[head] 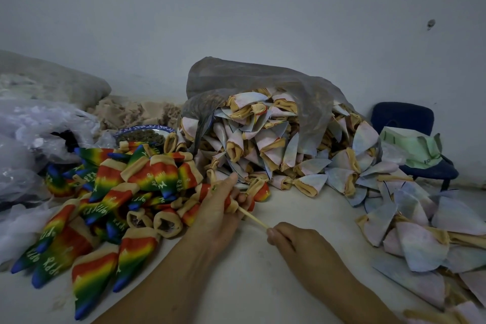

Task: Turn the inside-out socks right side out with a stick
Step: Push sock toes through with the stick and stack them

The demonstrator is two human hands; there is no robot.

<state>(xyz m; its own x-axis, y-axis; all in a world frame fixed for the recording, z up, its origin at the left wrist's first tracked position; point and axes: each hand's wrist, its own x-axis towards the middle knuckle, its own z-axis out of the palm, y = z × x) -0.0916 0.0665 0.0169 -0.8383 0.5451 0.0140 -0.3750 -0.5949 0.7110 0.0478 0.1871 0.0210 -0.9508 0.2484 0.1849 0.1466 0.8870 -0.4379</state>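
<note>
Nearest the lens, the right grip (a bare hand, its forearm entering from the bottom edge) is clenched on the lower end of the stick, which is pinched between thumb and fingers. The stick is run up into a sock, which is bunched and grasped by the left grip just above the white table. Red and rainbow cloth and a tan cuff are shown on this sock, so its turning is judged to be nearly finished.

To the left, a heap of rainbow socks is spread on the table; these are taken as done. Far more is judged to be left. Pale inside-out socks are spilled from a grey plastic bag laid open on its side behind the hands. Loose pale socks are also scattered on the table at the right.

The grey plastic bag is seen packed with pale socks (how many lie deeper cannot be told). A blue-rimmed bowl, set behind the rainbow heap, is filled with small dark pieces that cannot be identified. Clear plastic bags are piled at far left, and their contents cannot be made out.
</note>
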